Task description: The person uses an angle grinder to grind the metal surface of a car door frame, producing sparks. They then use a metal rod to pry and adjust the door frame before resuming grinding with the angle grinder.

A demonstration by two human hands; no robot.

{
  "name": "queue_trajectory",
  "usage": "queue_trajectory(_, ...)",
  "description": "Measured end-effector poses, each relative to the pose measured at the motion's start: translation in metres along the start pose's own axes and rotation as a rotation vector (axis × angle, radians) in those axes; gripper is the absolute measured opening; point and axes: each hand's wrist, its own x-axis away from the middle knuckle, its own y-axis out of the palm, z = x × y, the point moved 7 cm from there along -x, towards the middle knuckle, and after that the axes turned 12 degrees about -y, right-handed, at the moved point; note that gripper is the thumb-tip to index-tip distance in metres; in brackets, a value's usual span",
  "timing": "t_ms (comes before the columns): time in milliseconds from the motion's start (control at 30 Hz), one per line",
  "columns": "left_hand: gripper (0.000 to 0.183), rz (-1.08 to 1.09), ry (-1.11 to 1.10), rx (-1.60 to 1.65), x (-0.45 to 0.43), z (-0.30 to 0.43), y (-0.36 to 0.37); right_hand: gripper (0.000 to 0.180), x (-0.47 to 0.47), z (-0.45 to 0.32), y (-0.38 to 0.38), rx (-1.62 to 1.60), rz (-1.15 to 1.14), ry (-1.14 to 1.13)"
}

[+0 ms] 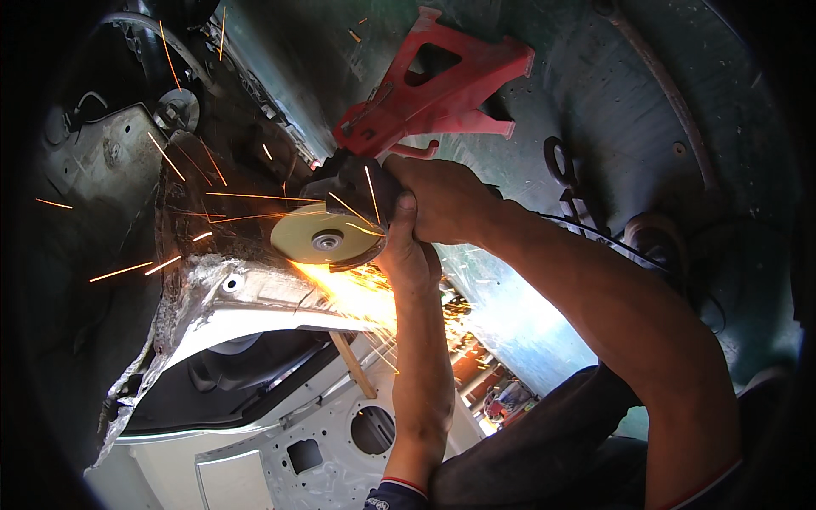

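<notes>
An angle grinder (357,185) with a black body and a pale yellow disc (293,237) is held in both hands. My right hand (446,197) wraps around its body from the right. Just below, my left hand (408,248) grips it near the guard, thumb pointing up. The disc's lower edge meets the bare metal edge of a car body panel (261,287), and bright sparks stream down and to the right past my left forearm. Single sparks also fly to the left. The grinder's rear part is hidden by my hands.
A red jack stand (433,95) lies on the green floor (510,172) beyond the grinder. A ragged torn metal edge (137,376) runs down the left. Below are a white door panel (331,440) and a wooden stick (352,366). A hook (559,162) and a cable lie at right.
</notes>
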Motion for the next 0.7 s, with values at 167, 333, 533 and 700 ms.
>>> queue_trajectory(167, 0.048, -0.013, 0.006, -0.014, 0.002, 0.001, 0.002, 0.038, 0.002, -0.001, -0.002, 0.007, 0.001, 0.009)
queue_trajectory(333, 0.047, -0.033, 0.003, -0.019, 0.0, -0.001, -0.001, 0.037, 0.002, -0.001, 0.0, 0.016, -0.003, 0.021)
queue_trajectory(533, 0.048, -0.003, -0.058, 0.024, -0.002, -0.009, -0.009, 0.037, 0.003, 0.0, 0.0, 0.053, 0.015, 0.015)
queue_trajectory(700, 0.049, -0.024, -0.032, 0.014, -0.001, -0.008, -0.009, 0.037, 0.003, -0.001, 0.0, 0.041, 0.035, 0.003)
